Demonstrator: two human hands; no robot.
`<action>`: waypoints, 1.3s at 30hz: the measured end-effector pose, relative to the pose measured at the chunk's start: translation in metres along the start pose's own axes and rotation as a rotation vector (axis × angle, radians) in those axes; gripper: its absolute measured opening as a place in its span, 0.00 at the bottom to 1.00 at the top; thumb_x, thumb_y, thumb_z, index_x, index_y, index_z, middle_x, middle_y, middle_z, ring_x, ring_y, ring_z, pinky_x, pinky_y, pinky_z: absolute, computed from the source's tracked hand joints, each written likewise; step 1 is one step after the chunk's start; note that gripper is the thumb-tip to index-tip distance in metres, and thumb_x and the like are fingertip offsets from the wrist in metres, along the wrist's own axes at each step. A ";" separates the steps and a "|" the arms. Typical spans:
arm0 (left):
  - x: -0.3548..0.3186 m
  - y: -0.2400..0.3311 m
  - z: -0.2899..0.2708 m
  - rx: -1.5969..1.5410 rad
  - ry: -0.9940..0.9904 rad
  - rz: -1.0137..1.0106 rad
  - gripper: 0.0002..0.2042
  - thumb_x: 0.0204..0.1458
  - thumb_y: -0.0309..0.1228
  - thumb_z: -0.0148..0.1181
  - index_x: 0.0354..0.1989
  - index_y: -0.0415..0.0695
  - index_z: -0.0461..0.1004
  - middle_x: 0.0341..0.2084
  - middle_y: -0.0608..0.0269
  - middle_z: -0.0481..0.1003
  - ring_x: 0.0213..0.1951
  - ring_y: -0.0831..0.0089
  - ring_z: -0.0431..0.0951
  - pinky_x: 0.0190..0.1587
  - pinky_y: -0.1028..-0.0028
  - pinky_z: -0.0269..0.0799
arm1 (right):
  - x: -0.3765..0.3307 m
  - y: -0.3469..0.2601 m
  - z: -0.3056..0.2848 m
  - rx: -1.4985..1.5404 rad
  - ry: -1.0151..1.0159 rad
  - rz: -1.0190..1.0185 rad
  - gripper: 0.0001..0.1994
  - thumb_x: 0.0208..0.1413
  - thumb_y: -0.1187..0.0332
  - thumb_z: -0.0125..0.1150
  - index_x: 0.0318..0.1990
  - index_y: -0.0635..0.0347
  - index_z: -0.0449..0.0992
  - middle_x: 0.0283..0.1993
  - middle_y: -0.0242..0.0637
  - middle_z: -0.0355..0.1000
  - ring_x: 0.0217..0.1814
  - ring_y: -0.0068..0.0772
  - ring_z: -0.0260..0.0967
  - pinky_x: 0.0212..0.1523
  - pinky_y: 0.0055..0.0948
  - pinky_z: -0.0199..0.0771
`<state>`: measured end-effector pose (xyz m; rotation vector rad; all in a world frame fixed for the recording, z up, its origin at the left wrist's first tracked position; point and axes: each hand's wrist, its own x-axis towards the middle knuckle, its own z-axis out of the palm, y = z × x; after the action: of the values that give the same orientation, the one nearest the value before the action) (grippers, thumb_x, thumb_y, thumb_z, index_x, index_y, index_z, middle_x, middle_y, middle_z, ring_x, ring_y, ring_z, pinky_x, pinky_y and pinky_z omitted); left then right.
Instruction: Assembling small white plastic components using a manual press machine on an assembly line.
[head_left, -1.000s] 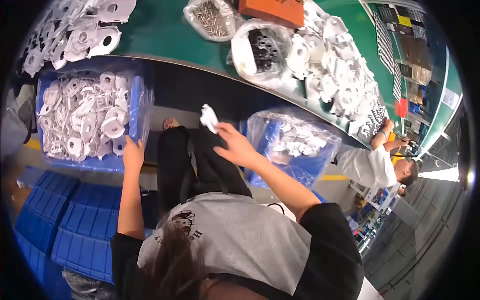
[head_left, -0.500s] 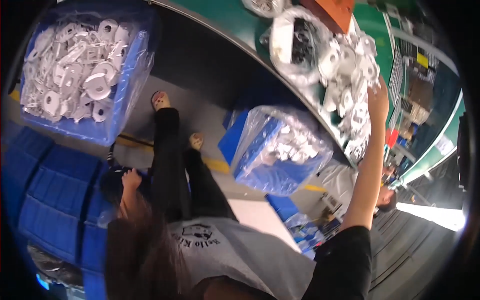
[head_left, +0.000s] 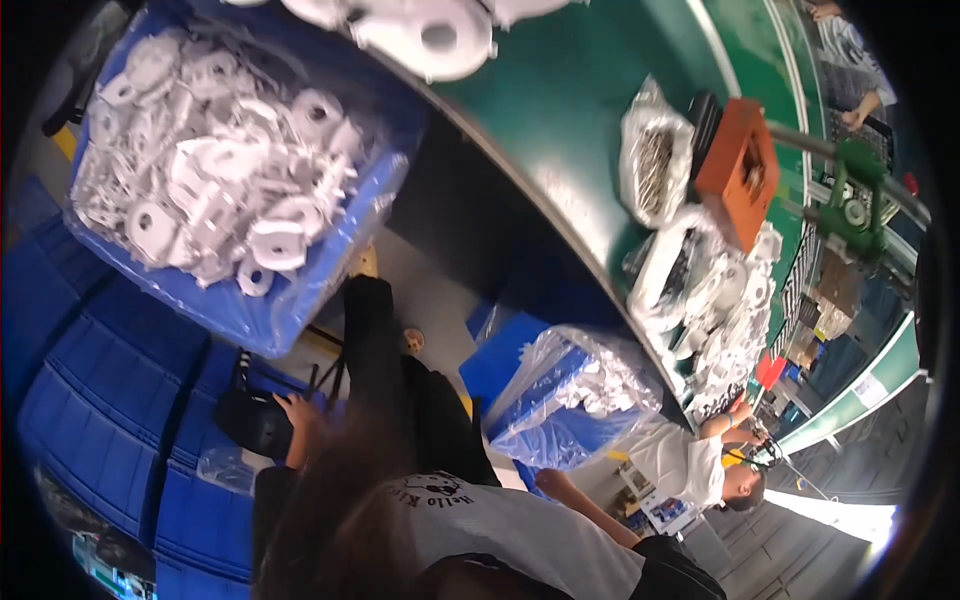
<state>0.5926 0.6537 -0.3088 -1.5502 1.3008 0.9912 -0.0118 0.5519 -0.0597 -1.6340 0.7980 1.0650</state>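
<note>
Low at the left, my left hand (head_left: pixel 297 418) has its fingers curled over the edge of a black stool seat (head_left: pixel 255 428). My right hand (head_left: pixel 552 485) hangs in front of my body with its fingers curled, and nothing shows in it. Nearest to it is a blue bin lined with a clear plastic bag (head_left: pixel 545 425), with small white parts (head_left: pixel 600 388) inside. At the upper left, a large lined blue crate (head_left: pixel 265 335) holds a heap of white plastic parts (head_left: pixel 215 185) with round holes.
A green-topped workbench (head_left: pixel 560 90) runs diagonally, bearing an orange-brown block (head_left: pixel 738 170), a bag of metal pieces (head_left: pixel 655 160) and piled white parts (head_left: pixel 725 320). Blue crates (head_left: pixel 105 370) are stacked at left. Another person in white (head_left: pixel 675 460) works at the bench's far end.
My right hand has left the white parts on the bench and come down by my body. My left hand stays at the stool. The view has shifted, showing more of the bench.
</note>
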 end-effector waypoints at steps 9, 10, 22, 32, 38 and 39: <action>0.016 0.078 -0.103 -0.450 -0.237 0.041 0.16 0.50 0.42 0.44 0.41 0.55 0.78 0.46 0.58 0.74 0.58 0.58 0.62 0.58 0.32 0.22 | -0.005 -0.039 -0.231 0.157 0.101 0.413 0.09 0.48 0.66 0.54 0.34 0.55 0.77 0.34 0.41 0.75 0.36 0.43 0.74 0.36 0.38 0.73; 0.019 0.096 -0.126 -0.457 -0.231 0.059 0.16 0.50 0.42 0.44 0.41 0.55 0.78 0.46 0.58 0.74 0.58 0.58 0.62 0.58 0.32 0.22 | 0.008 -0.004 -0.198 -0.216 -0.093 0.262 0.08 0.49 0.66 0.52 0.32 0.55 0.77 0.32 0.39 0.74 0.34 0.38 0.73 0.33 0.36 0.73; 0.059 0.180 -0.289 -0.603 -0.217 0.293 0.19 0.55 0.44 0.42 0.49 0.48 0.71 0.45 0.49 0.73 0.57 0.52 0.63 0.59 0.33 0.34 | -0.015 0.242 -0.329 -0.025 -0.154 0.407 0.09 0.49 0.65 0.53 0.31 0.55 0.77 0.32 0.38 0.74 0.32 0.38 0.73 0.30 0.35 0.73; 0.122 0.242 -0.412 -0.914 -0.020 0.543 0.19 0.55 0.43 0.43 0.49 0.45 0.70 0.47 0.46 0.71 0.57 0.51 0.63 0.60 0.41 0.40 | -0.016 0.296 -0.347 0.368 -0.158 0.552 0.09 0.49 0.64 0.53 0.31 0.56 0.78 0.32 0.38 0.74 0.30 0.39 0.73 0.28 0.35 0.73; 0.107 0.244 -0.483 -1.044 0.153 0.687 0.20 0.55 0.42 0.44 0.49 0.43 0.70 0.48 0.44 0.70 0.57 0.50 0.63 0.61 0.46 0.43 | 0.018 0.293 -0.286 0.620 -0.100 0.538 0.09 0.49 0.63 0.53 0.30 0.56 0.78 0.31 0.38 0.75 0.29 0.39 0.73 0.27 0.35 0.73; 0.104 0.241 -0.495 -1.064 0.194 0.705 0.20 0.55 0.42 0.44 0.50 0.43 0.70 0.48 0.44 0.70 0.57 0.50 0.63 0.61 0.47 0.44 | 0.034 0.295 -0.280 0.654 -0.087 0.521 0.09 0.49 0.63 0.53 0.30 0.56 0.78 0.31 0.38 0.75 0.29 0.39 0.73 0.27 0.35 0.73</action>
<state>0.3915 0.1311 -0.2796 -1.9873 1.6015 2.2882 -0.1828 0.1966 -0.1667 -0.8381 1.3850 1.0571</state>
